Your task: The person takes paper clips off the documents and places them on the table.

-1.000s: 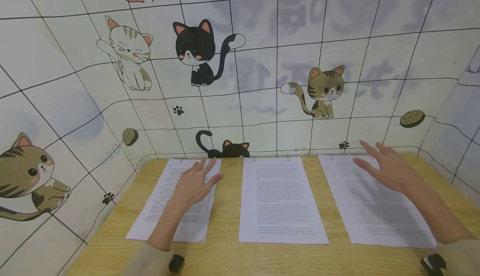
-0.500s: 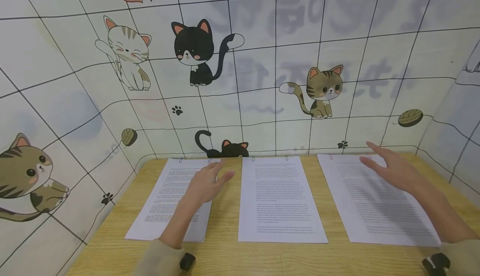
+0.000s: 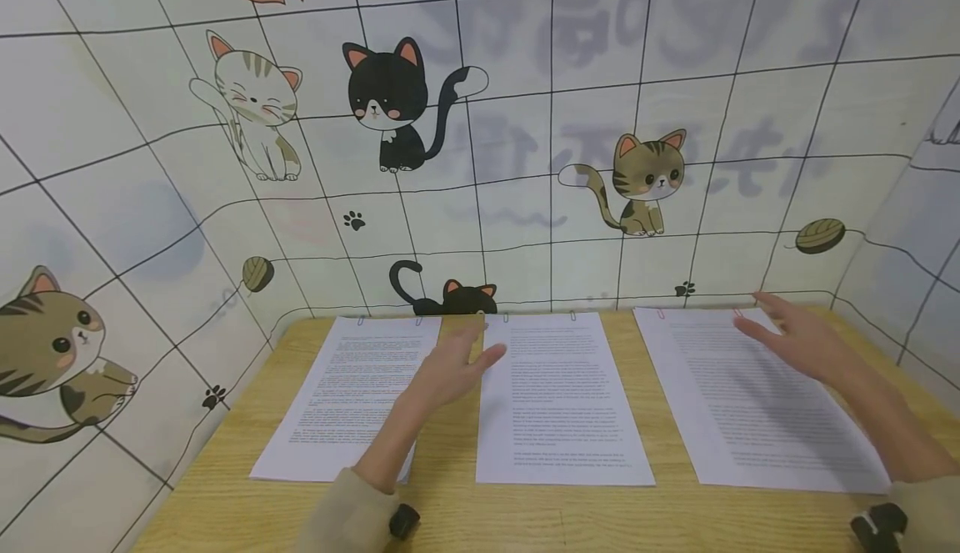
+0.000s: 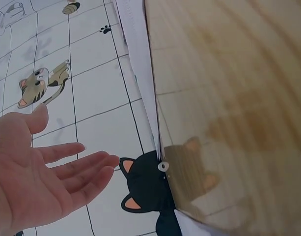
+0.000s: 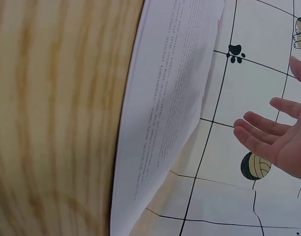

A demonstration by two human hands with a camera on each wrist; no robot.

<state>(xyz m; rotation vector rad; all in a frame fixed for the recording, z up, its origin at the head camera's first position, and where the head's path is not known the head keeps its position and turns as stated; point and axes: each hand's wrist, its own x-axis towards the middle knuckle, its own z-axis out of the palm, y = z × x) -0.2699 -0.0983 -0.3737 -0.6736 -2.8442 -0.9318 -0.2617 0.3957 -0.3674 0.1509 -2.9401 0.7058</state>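
Three stacks of printed paper lie side by side on the wooden table. My left hand [image 3: 450,365] hovers over the gap between the left stack [image 3: 337,403] and the middle stack [image 3: 562,419], thumb overlapping the middle one in the head view. Its fingers are spread and relaxed, with nothing in them, as the left wrist view shows of the hand [image 4: 42,172]. Above the far right part of the right stack [image 3: 750,419], my right hand [image 3: 806,340] is held in the air, fingers loosely extended and holding nothing. Paper clips [image 3: 506,318] sit along the stacks' far edges.
The wooden table [image 3: 525,524] meets a wall covering [image 3: 525,136] with printed cats and grid lines directly behind the papers. Similar covering rises at the left and right sides. Both wrists carry black straps [image 3: 405,521] below light sleeves [image 3: 348,511].
My left hand has swept right, from over the left stack to the gap beside the middle stack. My right hand has shifted slightly right. The papers have stayed in place.
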